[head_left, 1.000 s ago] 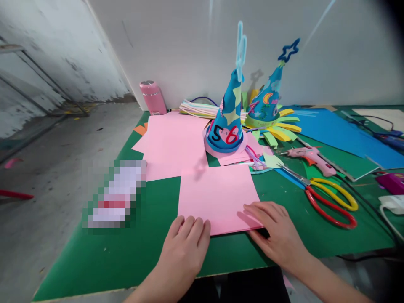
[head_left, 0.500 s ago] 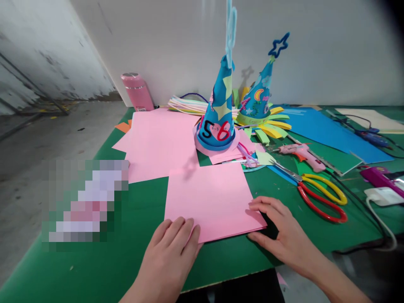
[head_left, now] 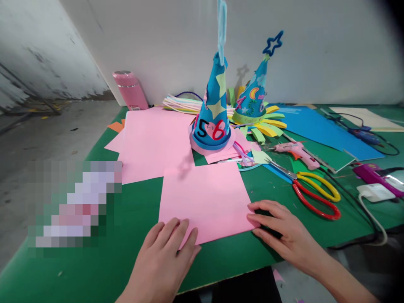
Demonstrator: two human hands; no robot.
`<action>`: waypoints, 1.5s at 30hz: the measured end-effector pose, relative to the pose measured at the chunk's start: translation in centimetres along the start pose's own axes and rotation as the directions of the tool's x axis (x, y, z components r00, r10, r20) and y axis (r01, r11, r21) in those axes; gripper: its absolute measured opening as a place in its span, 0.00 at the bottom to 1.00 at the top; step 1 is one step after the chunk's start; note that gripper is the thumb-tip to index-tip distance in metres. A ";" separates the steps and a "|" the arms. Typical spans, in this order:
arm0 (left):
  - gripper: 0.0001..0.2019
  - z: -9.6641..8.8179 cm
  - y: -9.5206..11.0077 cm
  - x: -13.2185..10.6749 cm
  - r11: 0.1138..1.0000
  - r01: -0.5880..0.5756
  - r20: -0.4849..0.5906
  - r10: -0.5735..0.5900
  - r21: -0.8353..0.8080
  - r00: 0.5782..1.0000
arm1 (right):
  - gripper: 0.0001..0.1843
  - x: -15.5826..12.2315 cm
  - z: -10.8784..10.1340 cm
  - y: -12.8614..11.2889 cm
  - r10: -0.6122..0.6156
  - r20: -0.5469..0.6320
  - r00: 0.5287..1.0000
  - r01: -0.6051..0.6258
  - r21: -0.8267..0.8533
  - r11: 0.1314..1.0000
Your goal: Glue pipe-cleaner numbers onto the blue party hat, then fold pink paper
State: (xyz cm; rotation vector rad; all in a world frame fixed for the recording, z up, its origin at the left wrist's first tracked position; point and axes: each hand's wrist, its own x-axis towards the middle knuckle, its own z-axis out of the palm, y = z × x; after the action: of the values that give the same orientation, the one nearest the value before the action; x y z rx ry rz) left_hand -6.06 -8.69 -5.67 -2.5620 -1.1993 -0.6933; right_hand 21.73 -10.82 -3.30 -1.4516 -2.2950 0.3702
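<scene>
A folded sheet of pink paper lies on the green table in front of me. Over its near left corner, my left hand rests with fingers stretched out and slightly bent, the thumb beside the near edge. At the near right corner is my right hand; its spread fingertips touch the right edge, and the thumb is close to the front edge. A larger pink sheet lies behind on the left. Beyond the folded sheet stands a blue cone hat bearing "5" and "6".
Scissors, a pink glue gun and a purple power strip with cords lie to the right. A second cone hat, paper strips and a blue sheet are behind. A pink flask stands back left; a pixelated patch covers something left.
My right thumb has moved toward the paper's corner, narrowing the gap to the fingers. The two layers at the front edge now look flush. The whole view has shifted slightly.
</scene>
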 end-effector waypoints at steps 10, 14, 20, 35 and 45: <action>0.14 -2.4 -1.0 2.0 0.989 -0.127 0.124 0.134 -0.070 0.983 | 0.19 2.1 0.3 -1.7 -0.166 -0.005 0.986 0.164 -0.124 0.979; 0.13 -2.8 -1.4 2.6 0.979 -0.111 0.181 0.141 -0.170 0.973 | 0.13 3.6 0.8 -2.9 -0.292 0.015 0.956 0.291 -0.138 0.947; 0.12 -3.1 -1.4 3.0 0.974 -0.083 0.249 0.135 -0.209 0.959 | 0.10 4.0 1.6 -2.6 -0.342 0.017 0.940 0.341 -0.114 0.933; 0.08 -2.2 -1.2 2.3 0.974 -0.224 0.264 0.210 0.022 0.941 | 0.14 4.3 1.3 -3.8 -0.265 -0.039 0.964 0.258 -0.124 0.958; 0.11 -1.6 -0.3 -0.4 0.993 -0.115 0.178 0.116 -0.019 0.977 | 0.13 2.4 2.1 -3.9 -0.171 -0.090 0.981 0.160 -0.111 0.981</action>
State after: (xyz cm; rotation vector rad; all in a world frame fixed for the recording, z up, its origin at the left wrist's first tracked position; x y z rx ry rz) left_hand -7.01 -9.36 -4.48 -2.7236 -1.0880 -0.4528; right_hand 16.73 -10.33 -3.11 -1.2828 -2.3631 0.1288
